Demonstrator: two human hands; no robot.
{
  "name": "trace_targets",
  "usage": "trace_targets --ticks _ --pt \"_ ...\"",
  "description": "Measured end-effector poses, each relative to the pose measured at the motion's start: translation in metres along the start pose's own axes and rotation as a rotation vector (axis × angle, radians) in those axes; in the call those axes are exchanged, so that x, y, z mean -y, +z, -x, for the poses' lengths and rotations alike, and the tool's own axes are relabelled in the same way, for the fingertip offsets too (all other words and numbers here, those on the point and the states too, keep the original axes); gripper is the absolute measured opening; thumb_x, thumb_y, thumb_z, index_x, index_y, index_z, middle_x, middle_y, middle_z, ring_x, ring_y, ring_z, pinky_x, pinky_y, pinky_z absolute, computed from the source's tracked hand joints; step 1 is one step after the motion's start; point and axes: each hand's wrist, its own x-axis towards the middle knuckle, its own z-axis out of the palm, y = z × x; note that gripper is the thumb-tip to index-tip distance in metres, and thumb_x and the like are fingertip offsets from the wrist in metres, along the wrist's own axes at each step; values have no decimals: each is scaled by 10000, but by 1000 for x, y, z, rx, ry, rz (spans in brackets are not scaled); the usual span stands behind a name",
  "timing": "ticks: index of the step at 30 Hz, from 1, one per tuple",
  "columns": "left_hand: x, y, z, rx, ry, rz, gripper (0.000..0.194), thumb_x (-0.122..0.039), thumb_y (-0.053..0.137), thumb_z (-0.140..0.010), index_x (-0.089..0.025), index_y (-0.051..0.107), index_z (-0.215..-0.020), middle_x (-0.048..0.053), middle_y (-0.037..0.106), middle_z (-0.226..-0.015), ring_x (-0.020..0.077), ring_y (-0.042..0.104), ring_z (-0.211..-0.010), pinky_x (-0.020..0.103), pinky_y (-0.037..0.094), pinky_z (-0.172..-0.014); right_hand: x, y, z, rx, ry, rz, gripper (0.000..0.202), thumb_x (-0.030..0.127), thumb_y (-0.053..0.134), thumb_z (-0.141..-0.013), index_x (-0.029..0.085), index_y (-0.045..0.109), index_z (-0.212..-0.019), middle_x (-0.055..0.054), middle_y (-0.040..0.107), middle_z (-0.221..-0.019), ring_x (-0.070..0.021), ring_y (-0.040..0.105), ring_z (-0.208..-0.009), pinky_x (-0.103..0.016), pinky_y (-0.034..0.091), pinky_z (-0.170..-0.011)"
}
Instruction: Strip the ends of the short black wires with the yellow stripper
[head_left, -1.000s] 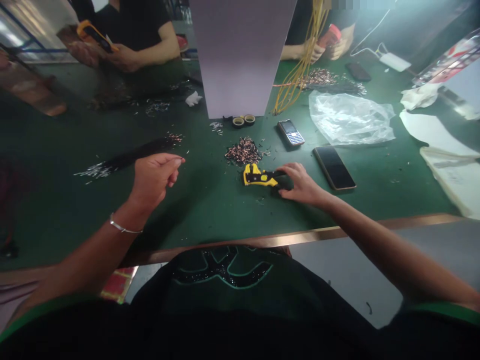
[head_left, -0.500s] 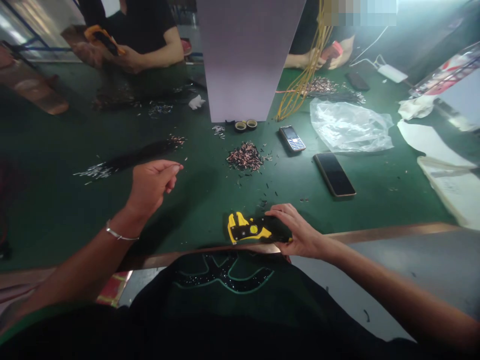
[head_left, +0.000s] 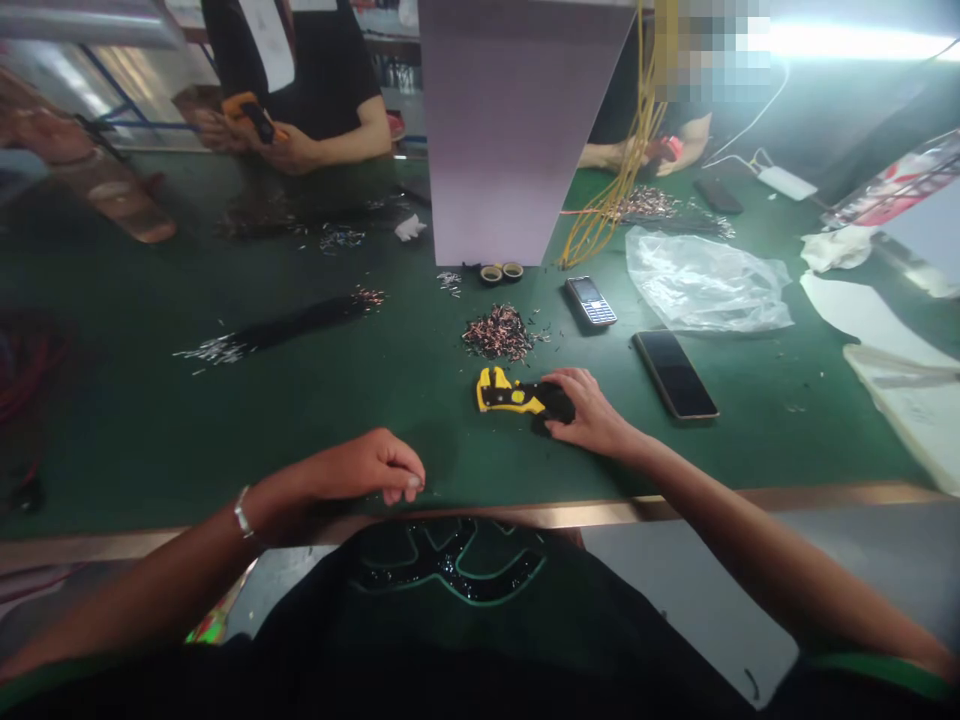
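Note:
My right hand (head_left: 589, 412) is wrapped around the black handle of a yellow and black wire stripper (head_left: 517, 395), whose jaws point left over the green table. Close to the table's front edge, my left hand (head_left: 379, 467) is closed in a pinch; whatever its fingertips hold is too small to make out. Beyond the stripper lies a heap of short copper and black wire bits (head_left: 499, 333). To the left, a bundle of black wires (head_left: 300, 325) stretches across the table, with pale ends at one side and copper ends at the other.
A keypad phone (head_left: 591, 301), a smartphone (head_left: 675, 374) and a clear plastic bag (head_left: 709, 280) lie to the right. Two tape rolls (head_left: 501, 273) sit at the foot of a pale upright panel (head_left: 517, 130). Yellow wires (head_left: 607, 200) hang beside it. Other people work across the table.
My left hand has come down and right, from beside the wire bundle to the table's front edge. My right hand has moved the wire stripper forward, nearer the heap of bits.

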Motion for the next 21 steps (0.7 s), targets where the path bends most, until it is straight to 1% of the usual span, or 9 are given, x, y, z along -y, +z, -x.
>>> trace_targets --ticks 3,5,8,10,12,13,16,18,21 --pt "4 11 -10 -1 -5 19 219 -309 598 -825 -142 731 -778 52 733 -764 141 653 -659 238 522 -642 -3 -3 -10 -48 126 -184 496 278 674 -707 187 594 -1189 -153 580 -1160 -362 543 -1132 -575 436 -1012" --pt "8 14 -20 -29 17 24 218 -298 582 -824 -138 724 -780 54 729 -754 140 648 -646 236 516 -623 4 -9 -13 -87 244 -415 482 305 688 -714 201 604 -1177 -123 612 -1144 -334 585 -1098 -551 446 -1008" --pt "11 12 -41 -183 129 -87 187 -264 589 -808 -144 730 -780 35 713 -707 127 630 -641 218 488 -624 23 -21 -14 -169 389 -846 481 316 667 -732 231 600 -1201 -81 657 -1140 -294 622 -1064 -497 468 -989" --pt "9 5 -61 -250 193 -144 163 -235 597 -781 -149 733 -755 26 711 -689 119 622 -637 207 475 -615 38 -29 -17 -247 389 -1020 441 326 628 -741 238 628 -1173 -68 671 -1124 -282 626 -1055 -463 477 -979" --pt "3 -5 -83 -305 207 -78 166 -227 590 -776 -142 731 -758 38 728 -715 112 625 -617 211 491 -609 51 -34 -21 -254 393 -1133 427 318 632 -724 233 656 -1142 -65 678 -1110 -269 636 -1000 -442 487 -965" --pt "-1 -10 -93 -354 205 -22 169 -216 578 -777 -137 726 -756 47 735 -730 112 632 -617 217 508 -614 57 -34 -23 -222 405 -1175 437 292 651 -704 229 663 -1136 -65 679 -1116 -260 639 -968 -434 489 -959" --pt "-20 -25 -115 -603 188 69 154 -199 581 -777 -122 702 -722 56 714 -679 100 612 -557 211 503 -551 68 -29 -28 -147 456 -1276 406 244 649 -667 209 691 -1070 -68 704 -1051 -254 638 -900 -439 492 -947" --pt "-34 -33 -119 -686 188 117 151 -205 592 -783 -119 697 -719 54 698 -641 94 581 -504 201 469 -473 70 -22 -29 -145 463 -1334 397 239 629 -660 204 701 -1049 -69 716 -1013 -267 638 -922 -453 486 -965" --pt "-49 -40 -112 -784 256 118 136 -203 610 -783 -129 710 -730 32 680 -601 74 550 -471 180 439 -439 69 -15 -28 -132 405 -1435 400 241 609 -653 208 705 -1039 -75 712 -1057 -295 623 -1025 -480 475 -997"
